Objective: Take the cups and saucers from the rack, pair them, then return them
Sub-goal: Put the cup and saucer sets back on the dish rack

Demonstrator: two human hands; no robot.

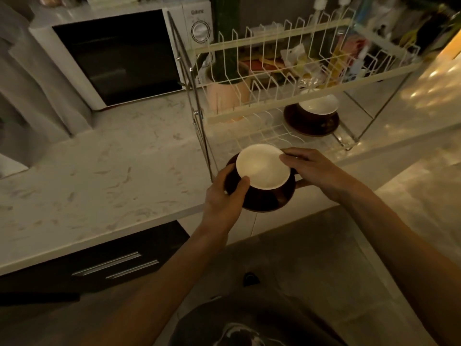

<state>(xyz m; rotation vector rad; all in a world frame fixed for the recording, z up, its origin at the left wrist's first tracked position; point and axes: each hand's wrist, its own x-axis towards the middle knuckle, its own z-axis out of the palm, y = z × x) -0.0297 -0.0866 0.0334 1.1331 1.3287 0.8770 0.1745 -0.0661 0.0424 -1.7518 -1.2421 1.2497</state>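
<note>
Two cup-and-saucer sets show in our head view, and they tell us the step in hand: one pair already sits back in the rack (pixel 279 78), on its lower tier at the far right, a white-lined cup (pixel 318 106) upright on a dark saucer (pixel 311 124). The second pair is in our hands, near the front edge of the marble surface (pixel 99 166) and just in front of the rack's lower tier. Our left hand (pixel 224 196) is curled around the left rim of the dark saucer (pixel 264 203), thumb on top and fingers beneath, bearing its weight. Our right hand (pixel 316 168) is closed on the right side of the cup (pixel 263 167), fingertips at its rim; whether it also pinches a handle we cannot tell, since the hand hides that side. The cup sits upright on the saucer, so we judge the pairing done and the return under way. The next move, as we read it, calls for keeping the set level, carrying it far and slightly right under the upper tier, and setting it on the free wires to the left of the first pair without knocking the rack's upright posts. A microwave (pixel 112 58) stands well apart at far left.
</note>
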